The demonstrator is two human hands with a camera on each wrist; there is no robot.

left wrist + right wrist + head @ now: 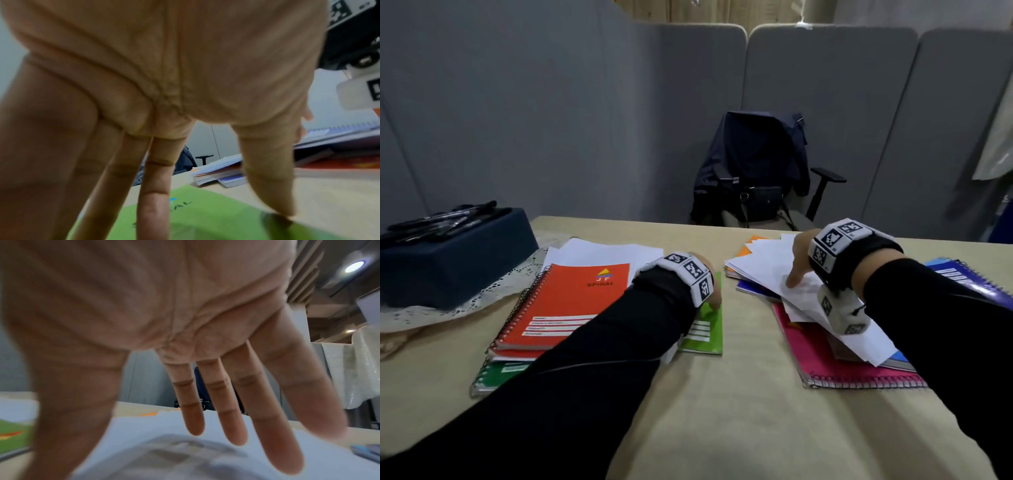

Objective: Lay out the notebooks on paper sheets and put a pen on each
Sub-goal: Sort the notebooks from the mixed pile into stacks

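Observation:
My left hand (pixel 714 293) rests with straight fingers (pixel 156 186) on a light green notebook (pixel 705 330), whose cover also shows in the left wrist view (pixel 216 216). Left of it, a red spiral notebook (pixel 571 301) lies on white sheets (pixel 599 248) and a dark green spiral notebook (pixel 496 373). My right hand (pixel 796 263) is spread over a loose pile of white paper sheets (pixel 760 263), thumb touching the top sheet; its fingers (pixel 230 418) are straight above the paper (pixel 164 431). A pink spiral notebook (pixel 842 368) lies under that pile. Several black pens (pixel 441 219) lie on a navy box (pixel 455 257).
A blue-purple spiral notebook (pixel 962 277) lies at the far right under my right forearm. The navy box stands on a lace cloth (pixel 493 291) at the left. Behind the table stand grey partitions and a chair with a dark jacket (pixel 756 164). Bare tabletop (pixel 739 411) lies between my forearms.

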